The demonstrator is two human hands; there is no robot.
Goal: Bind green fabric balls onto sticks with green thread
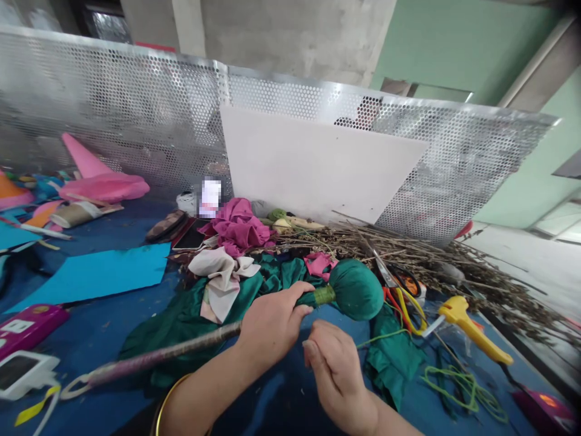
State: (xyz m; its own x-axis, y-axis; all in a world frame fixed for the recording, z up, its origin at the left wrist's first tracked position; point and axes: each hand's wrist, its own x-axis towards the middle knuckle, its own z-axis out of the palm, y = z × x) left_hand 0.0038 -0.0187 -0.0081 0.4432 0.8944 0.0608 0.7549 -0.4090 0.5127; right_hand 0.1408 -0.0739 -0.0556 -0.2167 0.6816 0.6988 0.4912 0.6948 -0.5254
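Observation:
My left hand [271, 324] grips a long stick [149, 358] just below its round head, a ball wrapped in green fabric [356, 289] with green thread wound at its neck [323, 295]. My right hand [336, 366] sits just below the neck with fingers pinched together; a thin green thread [380, 338] runs from it to the right. The stick lies across green cloth [190, 318] on the blue table.
Pink fabric [236, 227], beige cloth [222, 275], a pile of dry twigs [436, 260], scissors [399, 284], a yellow glue gun [472, 327], loose green cord [463, 387], a blue sheet [95, 272], a pink cone [84, 158], phones [20, 366] at left, and a perforated metal screen [136, 115] behind.

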